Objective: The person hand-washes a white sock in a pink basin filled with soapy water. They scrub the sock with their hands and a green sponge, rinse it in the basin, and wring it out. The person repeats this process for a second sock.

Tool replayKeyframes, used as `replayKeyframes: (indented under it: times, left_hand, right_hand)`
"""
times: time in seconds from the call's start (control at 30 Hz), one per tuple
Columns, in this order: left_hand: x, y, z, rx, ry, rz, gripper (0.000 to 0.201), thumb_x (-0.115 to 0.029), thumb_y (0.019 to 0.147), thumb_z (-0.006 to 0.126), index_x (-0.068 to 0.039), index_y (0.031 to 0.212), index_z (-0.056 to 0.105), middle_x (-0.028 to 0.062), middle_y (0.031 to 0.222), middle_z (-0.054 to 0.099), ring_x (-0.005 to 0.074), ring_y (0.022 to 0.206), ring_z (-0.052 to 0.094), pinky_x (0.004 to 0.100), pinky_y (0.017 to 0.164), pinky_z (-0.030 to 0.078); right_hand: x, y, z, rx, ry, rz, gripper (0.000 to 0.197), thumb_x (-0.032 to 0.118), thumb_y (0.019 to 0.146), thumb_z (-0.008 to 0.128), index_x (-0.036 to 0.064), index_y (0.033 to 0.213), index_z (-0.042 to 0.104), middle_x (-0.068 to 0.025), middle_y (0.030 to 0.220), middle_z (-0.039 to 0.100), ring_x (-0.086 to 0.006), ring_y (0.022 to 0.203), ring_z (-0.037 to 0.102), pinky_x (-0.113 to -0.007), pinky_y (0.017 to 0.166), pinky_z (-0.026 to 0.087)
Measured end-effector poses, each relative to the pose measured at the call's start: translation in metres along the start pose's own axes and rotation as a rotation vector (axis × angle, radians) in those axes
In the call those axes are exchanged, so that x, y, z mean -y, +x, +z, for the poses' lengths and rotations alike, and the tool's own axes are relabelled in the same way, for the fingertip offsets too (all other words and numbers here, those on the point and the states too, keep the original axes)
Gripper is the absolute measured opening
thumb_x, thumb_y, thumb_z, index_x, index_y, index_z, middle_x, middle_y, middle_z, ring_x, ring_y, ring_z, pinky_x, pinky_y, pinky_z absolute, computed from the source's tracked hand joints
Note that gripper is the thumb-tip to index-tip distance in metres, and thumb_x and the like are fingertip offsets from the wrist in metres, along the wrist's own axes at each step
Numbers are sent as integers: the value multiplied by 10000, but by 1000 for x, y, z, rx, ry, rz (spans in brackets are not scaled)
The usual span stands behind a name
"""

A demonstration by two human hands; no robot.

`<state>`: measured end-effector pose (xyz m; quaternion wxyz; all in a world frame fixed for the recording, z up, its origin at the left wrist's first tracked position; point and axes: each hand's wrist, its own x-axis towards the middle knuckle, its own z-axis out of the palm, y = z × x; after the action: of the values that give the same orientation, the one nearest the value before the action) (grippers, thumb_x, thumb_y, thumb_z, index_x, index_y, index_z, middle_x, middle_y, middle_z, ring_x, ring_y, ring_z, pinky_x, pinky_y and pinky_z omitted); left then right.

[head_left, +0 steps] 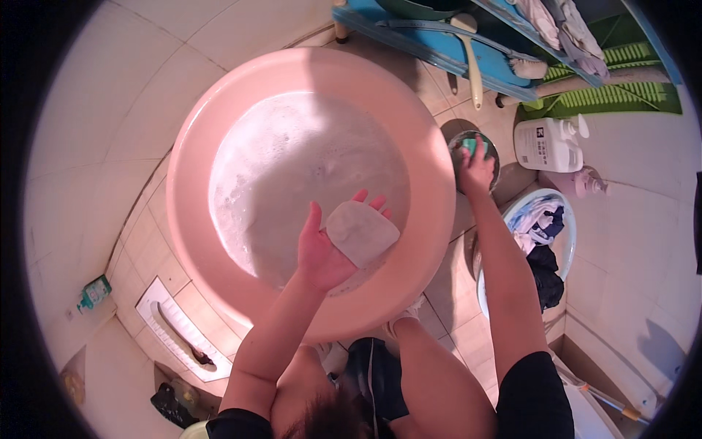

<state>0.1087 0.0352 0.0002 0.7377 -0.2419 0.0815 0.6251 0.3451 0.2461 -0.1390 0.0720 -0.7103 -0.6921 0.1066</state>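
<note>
My left hand (pixel 324 257) is palm up over the near right part of a large pink basin (pixel 196 197), its thumb and fingers spread. A small, pale piece of cloth (pixel 361 235) lies flat across the palm and fingers. Below it, cloudy, sudsy water (pixel 292 146) fills the basin. My right hand (pixel 479 172) reaches into a small dark bowl (pixel 491 144) on the floor to the right of the basin. Its fingers are closed on a green block (pixel 469 145), too small to tell whether it is soap or a sponge.
Right of my right arm stands a pale blue tub (pixel 568 249) of clothes. A white pump bottle (pixel 545 144) is by the wall. Far right, a blue rack (pixel 431 47) holds brushes and cloths. A squat toilet (pixel 157 311) lies at the left, with a green bottle (pixel 93 292) near it.
</note>
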Motion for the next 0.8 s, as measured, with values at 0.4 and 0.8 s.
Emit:
replayKeyframes:
  times: [0.4,0.8]
  left_hand:
    - [10,-10,-1,18,236,52,773,-640,825,235,-87,1363,194,92,1405,221,270,1295,194,436,1052,150]
    - [-6,-32,4,-22,350,242,770,-628,826,236,-50,1334,258,83,1327,353,238,1196,356,376,1012,243]
  right_hand:
    - [168,-180,-118,190,155,-901,495,289,748,590,166,1209,457,-198,1025,448,-361,972,468,-458,733,409]
    - [191,-199,-93,88,462,-809,517,242,756,579,177,1246,426,-228,1073,405,-377,946,426,-459,782,378]
